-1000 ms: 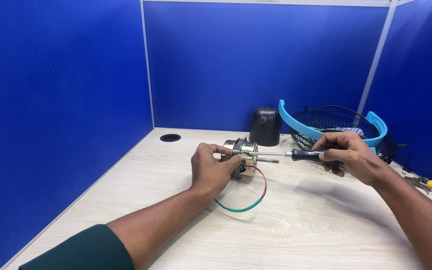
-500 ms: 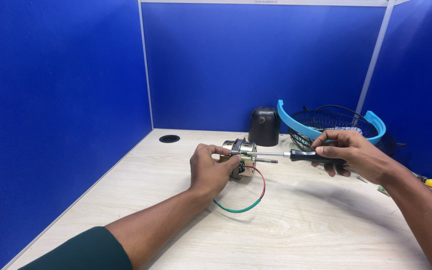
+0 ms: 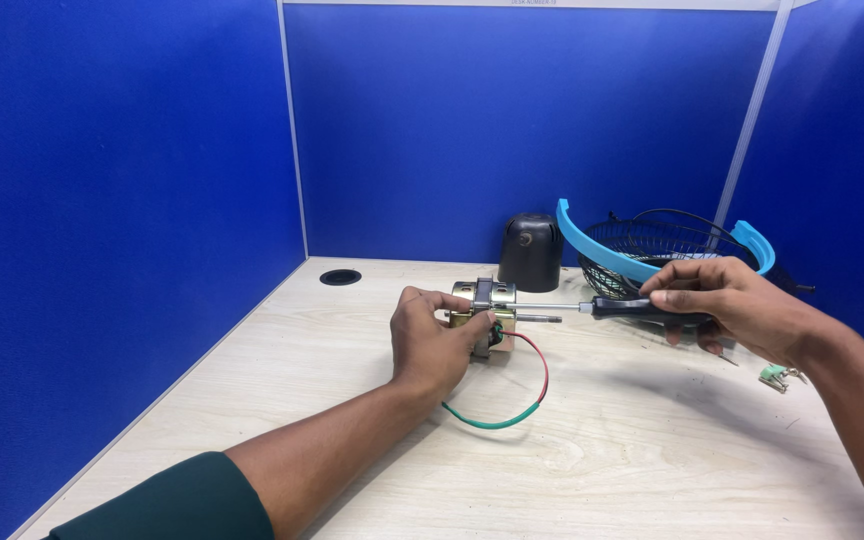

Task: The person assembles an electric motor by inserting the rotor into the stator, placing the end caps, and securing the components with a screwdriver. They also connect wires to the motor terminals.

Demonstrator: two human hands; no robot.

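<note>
1. Head view: the left hand (image 3: 434, 338) is curled around a small metal electric motor (image 3: 484, 312) with a brass-coloured body, which stands on the pale wood-grain desk (image 3: 612, 460) near its middle; the fingers are wrapped over the motor's top and near side
2. A red and green wire loop (image 3: 512, 400) runs from the motor across the desk, just right of the left hand
3. The right hand (image 3: 727, 305) is closed around the black handle of a slim steel-shafted screwdriver (image 3: 592, 308), held level, its tip at the motor's right side
4. Behind stand a black domed plastic cap (image 3: 531, 252) and a black wire fan guard with a light blue rim (image 3: 652, 245); a small green clip (image 3: 774, 375) lies by the right wrist
</note>
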